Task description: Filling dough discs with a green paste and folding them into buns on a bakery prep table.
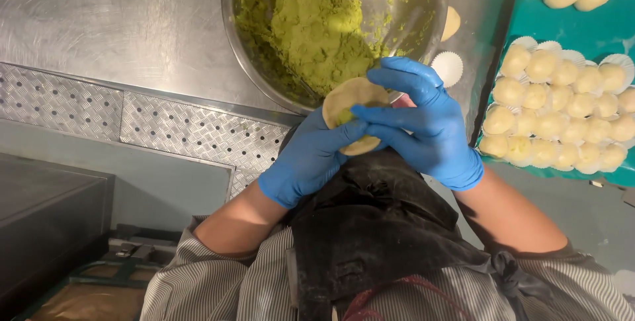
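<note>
Steel worktop [99, 23] holds a metal bowl [233, 36] of green paste [311, 23], with a teal tray [595, 33] of pale dough balls [555, 122] to the right. Just below the bowl's rim, a blue-gloved left hand [307, 159] cups a flat dough disc [354, 112] while the right hand [423, 126] curls its fingers [397, 76] over it, both hands closed on the disc.

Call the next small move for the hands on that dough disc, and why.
Probably fold the disc's rim up over the filling and pinch it shut. The left hand cups the dough disc with green filling showing in it, and the right hand has its fingers across the top. The rim looks open, unlike the closed dough balls on the teal tray.
</note>
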